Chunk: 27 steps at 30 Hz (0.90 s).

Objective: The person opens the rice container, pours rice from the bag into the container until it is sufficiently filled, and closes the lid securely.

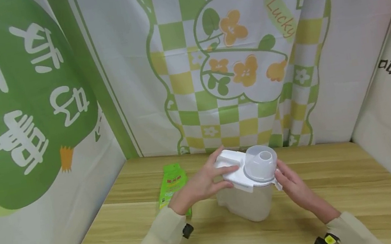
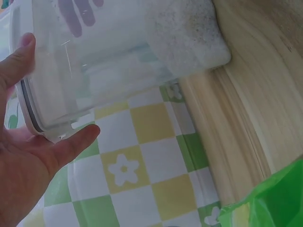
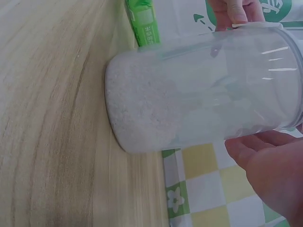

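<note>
A clear plastic storage container [image 1: 248,203] stands upright on the table, with a white lid [image 1: 235,179] and a translucent cup [image 1: 260,167] on top. Pale grains [image 3: 142,104], likely rice, fill its lower part. My left hand [image 1: 206,182] grips the lid's left end, fingers spread over the top and edges. At the lid's right end, my right hand [image 1: 298,189] touches the side by a flared white clip [image 1: 278,180] with fairly straight fingers. In the right wrist view, its fingers rest along the container wall near the rim; some fingertips are hidden.
A green packet [image 1: 172,183] lies left of the container, partly behind my left forearm. Wooden tabletop [image 1: 336,185] extends around both. A checkered cloth [image 1: 212,128] hangs at the back edge, and printed cloth walls stand on either side.
</note>
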### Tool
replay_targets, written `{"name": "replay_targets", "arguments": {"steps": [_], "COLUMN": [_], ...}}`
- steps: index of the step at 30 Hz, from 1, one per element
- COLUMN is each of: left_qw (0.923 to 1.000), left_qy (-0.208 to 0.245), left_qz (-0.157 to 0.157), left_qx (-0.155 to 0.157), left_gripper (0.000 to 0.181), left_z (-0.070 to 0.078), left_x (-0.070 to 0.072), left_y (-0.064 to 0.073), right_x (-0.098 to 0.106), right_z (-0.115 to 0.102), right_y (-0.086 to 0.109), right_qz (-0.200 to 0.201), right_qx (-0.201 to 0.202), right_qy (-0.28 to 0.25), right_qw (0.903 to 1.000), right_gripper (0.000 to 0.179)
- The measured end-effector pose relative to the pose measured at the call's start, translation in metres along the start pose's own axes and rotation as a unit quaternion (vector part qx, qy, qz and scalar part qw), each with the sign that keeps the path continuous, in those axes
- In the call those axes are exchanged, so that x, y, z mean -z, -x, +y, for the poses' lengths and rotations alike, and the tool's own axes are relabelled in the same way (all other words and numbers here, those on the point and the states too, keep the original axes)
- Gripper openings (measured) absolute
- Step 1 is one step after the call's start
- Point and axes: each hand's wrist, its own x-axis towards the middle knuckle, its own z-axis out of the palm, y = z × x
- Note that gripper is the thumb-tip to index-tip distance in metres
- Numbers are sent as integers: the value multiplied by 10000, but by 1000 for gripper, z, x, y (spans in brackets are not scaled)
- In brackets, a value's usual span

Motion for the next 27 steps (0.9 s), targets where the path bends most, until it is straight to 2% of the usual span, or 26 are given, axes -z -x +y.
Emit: {"name": "replay_targets", "arguments": {"steps": [3, 6, 16, 23, 27], "left_qw": [9999, 9997, 9990, 9986, 9973], "left_qy": [-128, -213, -150, -291, -453], "left_qz": [81, 121, 351, 379, 494], "left_qx": [-34, -38, -212, -223, -295], "left_gripper": [48, 49, 48, 46, 45], "left_z": [-2, -4, -11, -15, -19], "left_x": [0, -1, -1, -4, -7], "left_y": [-1, -2, -2, -4, -6], "right_x": [1, 2, -2, -7, -10], "right_z": [0, -1, -6, -7, -8], "right_y": [-1, -1, -1, 2, 4], "right_qz": [113, 98, 48, 212, 398], "right_qx": [-252, -420, -350, -708, -680], "right_qy": [510, 681, 266, 296, 443], "right_qw": [9983, 9967, 9990, 9968, 9959], "right_gripper": [54, 56, 59, 66, 68]}}
